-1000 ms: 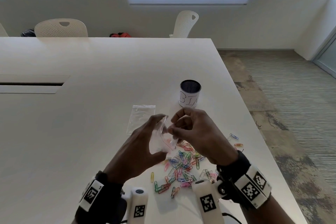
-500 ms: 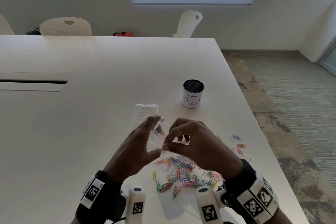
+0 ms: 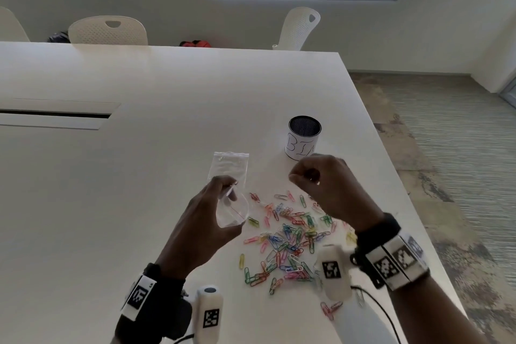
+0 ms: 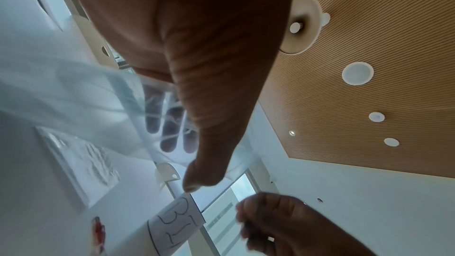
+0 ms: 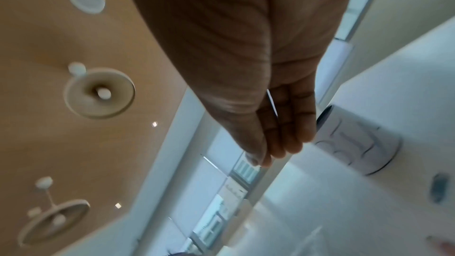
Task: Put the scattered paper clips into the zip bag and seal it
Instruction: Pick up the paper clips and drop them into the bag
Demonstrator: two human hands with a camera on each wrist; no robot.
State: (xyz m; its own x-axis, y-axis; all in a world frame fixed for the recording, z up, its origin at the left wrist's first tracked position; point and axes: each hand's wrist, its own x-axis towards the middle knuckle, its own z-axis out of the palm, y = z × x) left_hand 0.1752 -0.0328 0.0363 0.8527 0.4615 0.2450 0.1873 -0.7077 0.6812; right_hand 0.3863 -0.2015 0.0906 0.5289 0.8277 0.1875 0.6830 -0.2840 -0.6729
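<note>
**Right hand left the bag; clips still on the table**

The left hand (image 3: 206, 220) held the zip bag (image 3: 233, 211) above the table (image 3: 111, 190), thumb and fingers pinched on its clear film, and the bag looked empty. Half a second earlier the right hand (image 3: 325, 187) had been up against the bag's mouth; now it had drawn away to the right and hung near the bin (image 3: 304, 138), fingers curled in with the thumb against them. The right wrist view showed a thin pale sliver between thumb and fingers, possibly a clip, though the blur left that unsure. The clips (image 3: 287, 237) lay scattered between the two wrists, so loading had probably not begun. A second bag (image 3: 229, 167) lay flat just beyond the left hand.
</note>
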